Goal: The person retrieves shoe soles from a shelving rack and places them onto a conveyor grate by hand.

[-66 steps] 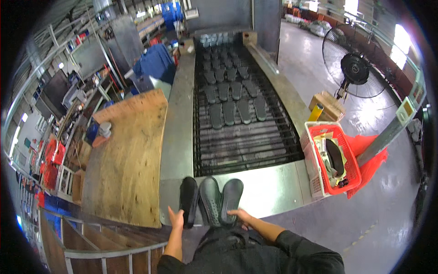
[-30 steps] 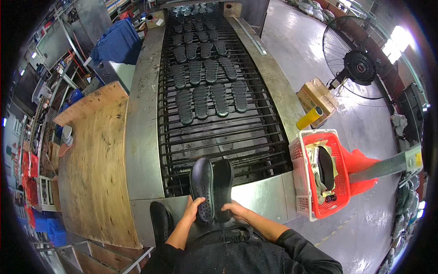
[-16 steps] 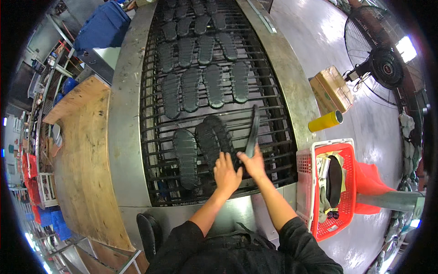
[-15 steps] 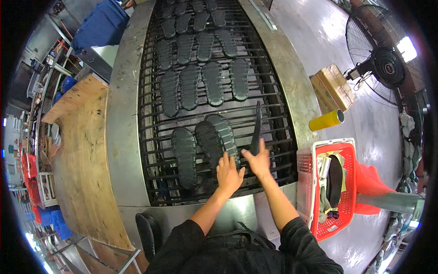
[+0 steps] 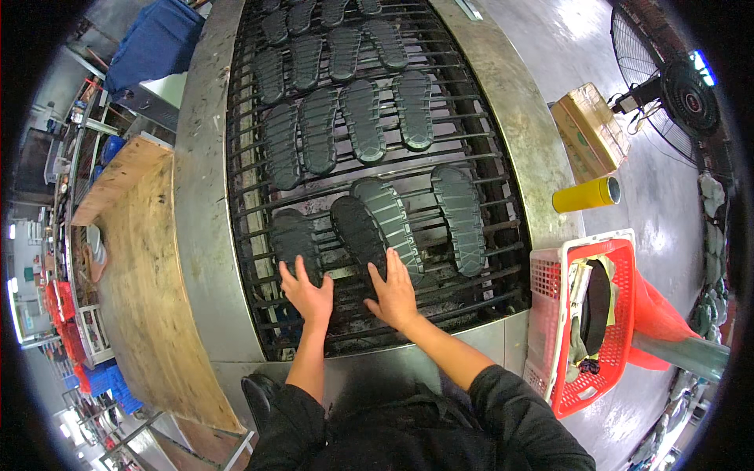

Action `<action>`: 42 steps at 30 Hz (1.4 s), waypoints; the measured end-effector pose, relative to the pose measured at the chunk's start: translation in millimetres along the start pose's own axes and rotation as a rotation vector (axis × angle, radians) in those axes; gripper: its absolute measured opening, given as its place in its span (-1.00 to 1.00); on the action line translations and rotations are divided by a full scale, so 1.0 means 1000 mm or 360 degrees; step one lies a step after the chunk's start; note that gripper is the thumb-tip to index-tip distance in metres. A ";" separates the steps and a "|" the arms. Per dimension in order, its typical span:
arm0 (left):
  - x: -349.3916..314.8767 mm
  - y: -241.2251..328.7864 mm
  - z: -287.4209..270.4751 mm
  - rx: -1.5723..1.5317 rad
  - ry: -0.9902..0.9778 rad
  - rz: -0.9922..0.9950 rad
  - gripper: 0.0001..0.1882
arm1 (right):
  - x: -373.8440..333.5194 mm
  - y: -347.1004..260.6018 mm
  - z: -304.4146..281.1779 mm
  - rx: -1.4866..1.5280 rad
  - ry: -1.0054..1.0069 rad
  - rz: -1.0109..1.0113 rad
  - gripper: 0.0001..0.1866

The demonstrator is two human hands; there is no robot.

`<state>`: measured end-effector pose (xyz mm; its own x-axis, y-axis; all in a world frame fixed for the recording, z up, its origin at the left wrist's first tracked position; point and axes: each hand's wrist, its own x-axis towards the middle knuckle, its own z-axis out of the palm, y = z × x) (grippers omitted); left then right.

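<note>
Several black shoe soles lie in rows on a dark barred conveyor (image 5: 428,306). Spread over the lower end of the left sole (image 5: 295,235) in the nearest row is my left hand (image 5: 309,297), thumb apart from the fingers. My right hand (image 5: 397,292) rests with its fingers stretched out on the lower part of a darker, tilted sole (image 5: 357,228). That one partly overlaps a ribbed sole (image 5: 386,206) beside it. Farther right, another sole (image 5: 458,221) lies tread up, with neither hand on it. My hands cover the lower ends of the soles beneath them.
Metal borders (image 5: 206,259) flank the conveyor. To the left stands a wooden board table (image 5: 137,290). On the right are a red and white basket (image 5: 622,345) holding various items, a yellow cylinder (image 5: 581,196), a cardboard box (image 5: 585,129) and a large fan (image 5: 675,98).
My right hand has left the right sole, which went from on edge to flat, and moved left onto the darker sole. My left hand has moved left to the left sole. Rows appear shifted in view.
</note>
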<state>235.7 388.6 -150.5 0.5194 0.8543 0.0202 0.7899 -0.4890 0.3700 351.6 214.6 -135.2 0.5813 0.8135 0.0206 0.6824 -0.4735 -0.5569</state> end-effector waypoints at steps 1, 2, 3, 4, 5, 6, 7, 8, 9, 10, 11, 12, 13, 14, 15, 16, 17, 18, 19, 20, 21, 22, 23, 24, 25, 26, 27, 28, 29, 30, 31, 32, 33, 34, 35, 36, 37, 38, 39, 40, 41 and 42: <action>0.006 0.000 0.000 0.0010 0.0030 -0.0019 -0.15 | 0.005 0.002 0.005 -0.0092 0.0011 0.0009 -0.05; 0.013 0.001 0.002 0.0017 0.0058 -0.0036 -0.16 | 0.008 0.005 0.008 -0.0108 0.0013 0.0019 -0.05; 0.018 -0.006 0.000 0.0043 0.0067 0.0015 -0.16 | 0.015 0.000 0.011 -0.0052 0.0042 0.0023 -0.05; 0.023 -0.015 0.001 0.0046 0.0071 0.0011 -0.16 | 0.024 -0.008 0.011 0.0005 0.0077 0.0022 -0.05; 0.027 -0.022 0.003 0.0056 0.0074 0.0007 -0.16 | 0.033 -0.020 0.012 0.0112 0.0104 0.0043 -0.08; 0.031 -0.028 0.005 0.0065 0.0079 0.0003 -0.15 | 0.042 -0.034 0.013 0.0141 0.0146 0.0090 -0.09; 0.032 -0.021 0.009 0.0048 0.0062 -0.0009 -0.17 | 0.049 -0.038 0.016 0.0178 0.0179 0.0114 -0.11; 0.033 -0.013 0.014 0.0033 0.0052 0.0000 -0.17 | 0.055 -0.041 0.018 0.0216 0.0212 0.0137 -0.12; 0.036 -0.007 0.017 -0.0016 0.0075 -0.0008 -0.19 | 0.060 -0.040 0.023 0.0133 0.0114 0.0140 -0.17; 0.038 -0.001 0.020 -0.0065 0.0098 -0.0018 -0.21 | 0.062 -0.037 0.026 0.0185 0.0079 0.0125 -0.24; 0.038 0.003 0.021 -0.0074 0.0090 -0.0011 -0.21 | 0.063 -0.029 0.027 0.0210 0.0160 0.0132 -0.28; 0.037 0.003 0.021 -0.0049 0.0097 -0.0039 -0.22 | 0.065 -0.022 0.029 0.0247 0.0233 0.0130 -0.32; 0.036 -0.001 0.019 -0.0019 0.0110 -0.0081 -0.24 | 0.066 -0.012 0.021 0.0080 0.0266 0.0127 -0.32; 0.037 -0.006 0.018 -0.0008 0.0114 -0.0100 -0.24 | 0.068 0.000 0.013 -0.0086 0.0299 0.0123 -0.31; 0.037 -0.009 0.018 0.0031 0.0150 -0.0117 -0.25 | 0.069 0.003 0.003 -0.0067 0.0260 0.0295 -0.28; 0.038 -0.005 0.020 0.0055 0.0181 -0.0119 -0.27 | 0.071 0.015 0.000 -0.0089 0.0230 0.0396 -0.22; 0.037 -0.002 0.022 0.0043 0.0175 -0.0120 -0.27 | 0.073 0.026 -0.003 -0.0050 0.0189 0.0457 -0.20; 0.037 0.000 0.024 0.0020 0.0224 -0.0122 -0.28 | 0.076 0.034 -0.003 -0.0003 0.0147 0.0506 -0.17; 0.037 0.002 0.026 -0.0002 0.0274 -0.0123 -0.30 | 0.075 0.042 -0.005 -0.0008 0.0146 0.0498 -0.17; 0.039 0.004 0.029 -0.0006 0.0280 -0.0130 -0.30 | 0.074 0.049 -0.007 -0.0057 0.0126 0.0460 -0.15; 0.039 0.002 0.031 -0.0037 0.0313 -0.0160 -0.30 | 0.073 0.050 -0.008 -0.0097 0.0097 0.0420 -0.12; 0.040 -0.001 0.032 -0.0067 0.0348 -0.0190 -0.31 | 0.073 0.049 -0.008 -0.0092 0.0088 0.0408 -0.12; 0.043 -0.003 0.034 -0.0030 0.0348 -0.0113 -0.32 | 0.072 0.047 -0.008 -0.0076 0.0056 0.0410 -0.09; 0.045 -0.004 0.034 0.0008 0.0341 -0.0041 -0.33 | 0.071 0.044 -0.009 -0.0061 0.0017 0.0413 -0.06; 0.048 0.000 0.033 -0.0034 0.0265 -0.0006 -0.34 | 0.073 0.046 -0.007 0.0053 0.0058 0.0463 -0.03; 0.050 0.004 0.033 0.0038 0.0230 -0.0028 -0.31 | 0.073 0.047 -0.005 -0.0005 0.0174 0.0421 -0.03; 0.052 -0.005 0.031 0.0033 0.0233 0.0019 -0.31 | 0.075 0.041 -0.002 -0.0018 0.0249 0.0426 -0.04; 0.053 -0.010 0.025 0.0027 0.0234 0.0061 -0.30 | 0.076 0.039 0.001 -0.0032 0.0320 0.0429 -0.05; 0.056 -0.015 0.020 -0.0043 0.0237 0.0107 -0.30 | 0.082 0.041 0.003 -0.0068 0.0369 0.0400 -0.09; 0.056 -0.014 0.015 -0.0121 0.0226 0.0147 -0.30 | 0.084 0.050 0.003 -0.0115 0.0407 0.0380 -0.13; 0.051 -0.023 0.005 -0.0217 0.0158 0.0221 -0.30 | 0.086 0.057 0.002 -0.0134 0.0372 0.0345 -0.19; 0.041 -0.017 -0.004 -0.0273 0.0031 0.0221 -0.31 | 0.083 0.075 -0.005 -0.0188 0.0339 0.0325 -0.25; 0.031 -0.025 -0.027 -0.0226 0.0079 0.0303 -0.32 | 0.078 0.081 -0.013 -0.0120 0.0376 0.0299 -0.32; 0.018 -0.035 -0.055 -0.0169 0.0128 0.0384 -0.33 | 0.075 0.077 -0.024 -0.0041 0.0413 0.0272 -0.38; 0.002 -0.058 -0.089 -0.0066 0.0192 0.0356 -0.34 | 0.067 0.061 -0.038 0.0027 0.0366 0.0233 -0.40; -0.013 -0.088 -0.119 0.0005 0.0246 0.0351 -0.36 | 0.053 0.051 -0.051 0.0064 0.0336 0.0212 -0.43; -0.032 -0.126 -0.145 0.0165 0.0279 0.0215 -0.38 | 0.033 0.044 -0.054 0.0156 0.0346 0.0112 -0.47; -0.054 -0.167 -0.170 0.0325 0.0314 0.0085 -0.40 | 0.013 0.038 -0.051 0.0332 0.0259 0.0063 -0.51; -0.082 -0.208 -0.193 0.0178 0.0225 -0.0262 -0.40 | -0.013 0.022 -0.045 0.0761 0.0027 0.0362 -0.53; -0.113 -0.248 -0.216 0.0027 0.0151 -0.0600 -0.38 | -0.043 0.011 -0.032 0.1037 -0.0205 0.0580 -0.51; -0.147 -0.292 -0.240 -0.0155 -0.0207 -0.1028 -0.34 | -0.071 -0.001 -0.020 0.1047 -0.0521 0.0636 -0.46; -0.176 -0.318 -0.250 -0.0369 -0.0583 -0.1428 -0.29 | -0.098 -0.016 -0.005 0.1310 -0.0834 0.0825 -0.41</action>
<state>-188.4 438.3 -39.7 -0.1393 0.7644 -0.6295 0.8764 0.3912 0.2811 286.0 141.1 -123.7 0.3188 0.7159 -0.6212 -0.2062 -0.5873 -0.7826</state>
